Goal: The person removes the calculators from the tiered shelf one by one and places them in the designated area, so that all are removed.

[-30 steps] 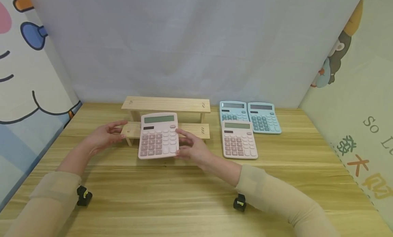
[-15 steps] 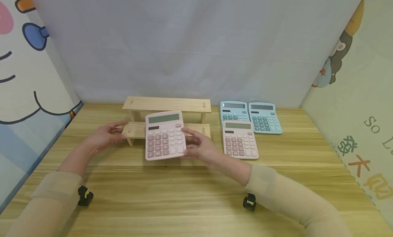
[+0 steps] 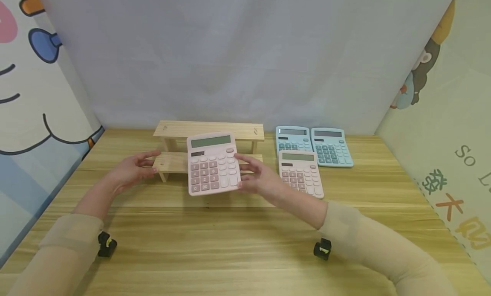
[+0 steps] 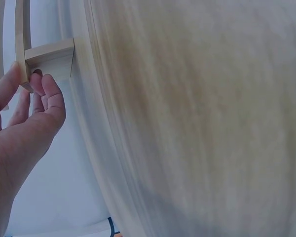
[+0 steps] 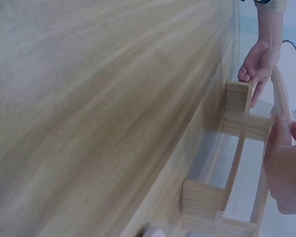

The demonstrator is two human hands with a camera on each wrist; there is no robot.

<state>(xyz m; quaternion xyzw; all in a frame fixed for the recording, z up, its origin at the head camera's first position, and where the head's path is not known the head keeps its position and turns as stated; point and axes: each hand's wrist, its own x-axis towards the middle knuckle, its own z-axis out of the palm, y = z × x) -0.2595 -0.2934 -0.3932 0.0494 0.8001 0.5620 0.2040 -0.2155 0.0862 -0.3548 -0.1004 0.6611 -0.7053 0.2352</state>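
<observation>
Pink slab calculator (image 3: 213,163) pinched by right hand (image 3: 258,178); left hand's (image 3: 130,170) fingers steady wooden shelf (image 3: 174,160).

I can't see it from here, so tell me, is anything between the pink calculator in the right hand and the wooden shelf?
Nothing visible. The pink calculator, gripped by the right hand, hangs just before the wooden shelf, whose tiers look bare.

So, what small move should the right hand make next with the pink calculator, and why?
Probably carry it a little further back and set it on the lower shelf of the wooden rack. The right hand holds the pink calculator lifted just in front of that shelf, while the left hand steadies the rack's end.
</observation>
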